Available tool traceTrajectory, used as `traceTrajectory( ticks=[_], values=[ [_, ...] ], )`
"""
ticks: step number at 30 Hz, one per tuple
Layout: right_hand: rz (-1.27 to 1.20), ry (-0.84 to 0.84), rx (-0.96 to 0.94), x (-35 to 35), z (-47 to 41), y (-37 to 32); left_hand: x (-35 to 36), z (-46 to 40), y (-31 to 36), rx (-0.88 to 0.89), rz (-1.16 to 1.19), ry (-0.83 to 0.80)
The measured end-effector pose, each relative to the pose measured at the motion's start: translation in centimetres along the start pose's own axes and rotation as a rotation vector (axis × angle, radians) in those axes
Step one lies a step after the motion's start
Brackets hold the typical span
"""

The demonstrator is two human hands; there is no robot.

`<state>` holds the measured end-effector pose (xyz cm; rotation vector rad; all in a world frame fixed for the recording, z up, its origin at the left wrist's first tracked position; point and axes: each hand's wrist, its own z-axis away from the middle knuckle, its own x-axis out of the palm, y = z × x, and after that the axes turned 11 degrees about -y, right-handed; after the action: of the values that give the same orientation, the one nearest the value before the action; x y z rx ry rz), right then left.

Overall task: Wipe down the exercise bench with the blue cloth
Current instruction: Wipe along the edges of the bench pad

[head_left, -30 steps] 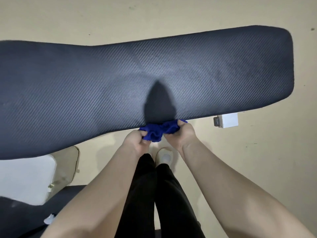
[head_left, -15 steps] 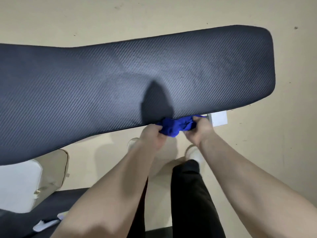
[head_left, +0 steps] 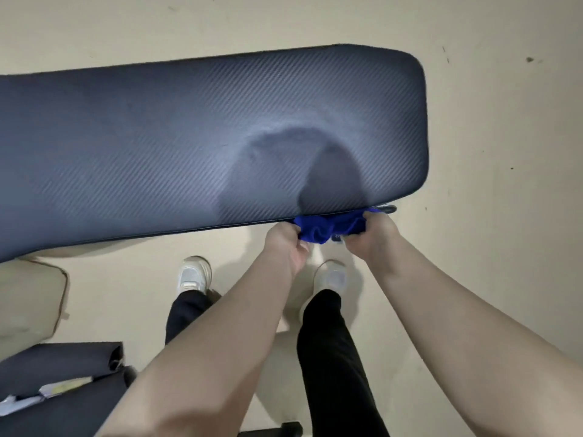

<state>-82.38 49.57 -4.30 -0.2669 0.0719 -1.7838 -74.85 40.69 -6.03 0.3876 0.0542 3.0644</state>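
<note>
My left hand (head_left: 285, 239) and right hand (head_left: 375, 233) both grip the bunched blue cloth (head_left: 331, 227) against the exercise bench's (head_left: 189, 137) near edge, toward its right end. Risk: bunching limits contact, leaving streaks.

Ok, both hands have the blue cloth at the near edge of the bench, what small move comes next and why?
Probably lift the blue cloth onto the bench top and start wiping. Left hand and right hand hold it bunched below the near edge, off the pad.
</note>
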Motion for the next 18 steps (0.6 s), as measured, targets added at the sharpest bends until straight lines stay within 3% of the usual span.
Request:
traceTrajectory(
  ticks=[7,11,14,18],
  values=[
    [-0.013,0.115,-0.106,-5.2,-1.5,-10.3,7.2,-1.8,-8.1,-0.018,-0.164,-0.046],
    [0.351,-0.044,-0.341,-5.1,-2.5,-13.6,10.6,-2.1,-10.7,-0.081,-0.216,-0.183],
    [0.67,-0.194,-0.401,-4.0,-2.9,-14.9,11.3,-1.6,-11.2,-0.123,-0.262,-0.237],
    [0.81,-0.212,-0.458,-4.7,-0.9,-12.4,9.2,0.3,-10.4,-0.088,-0.272,-0.209]
  ],
)
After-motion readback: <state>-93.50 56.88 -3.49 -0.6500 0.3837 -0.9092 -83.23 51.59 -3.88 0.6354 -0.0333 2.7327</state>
